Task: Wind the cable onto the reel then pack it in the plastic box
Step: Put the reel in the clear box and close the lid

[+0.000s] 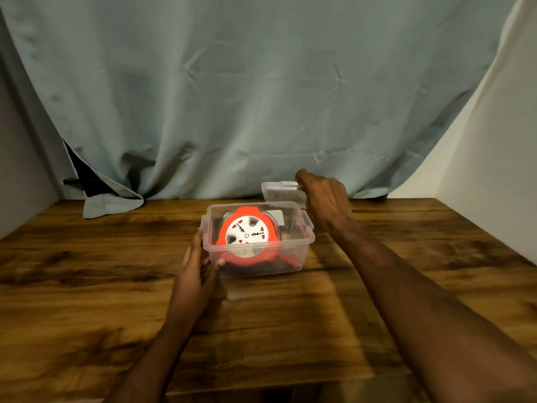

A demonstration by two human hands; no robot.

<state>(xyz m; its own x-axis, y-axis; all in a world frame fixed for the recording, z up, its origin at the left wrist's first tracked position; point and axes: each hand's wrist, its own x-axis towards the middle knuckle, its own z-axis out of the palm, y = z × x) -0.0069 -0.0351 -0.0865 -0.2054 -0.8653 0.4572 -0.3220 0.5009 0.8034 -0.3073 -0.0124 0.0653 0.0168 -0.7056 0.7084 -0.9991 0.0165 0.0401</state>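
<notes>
Left hand [195, 266] open, fingers flat against near-left corner of plastic box [293, 261] on wooden table [87, 286]. Orange reel [247, 237] tilted inside box. Right hand [325, 196] closed on clear lid [280, 191] behind box.

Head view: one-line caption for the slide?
Orange cable reel sits inside the clear plastic box; left hand steadies the box, right hand grasps the lid behind it.
</notes>
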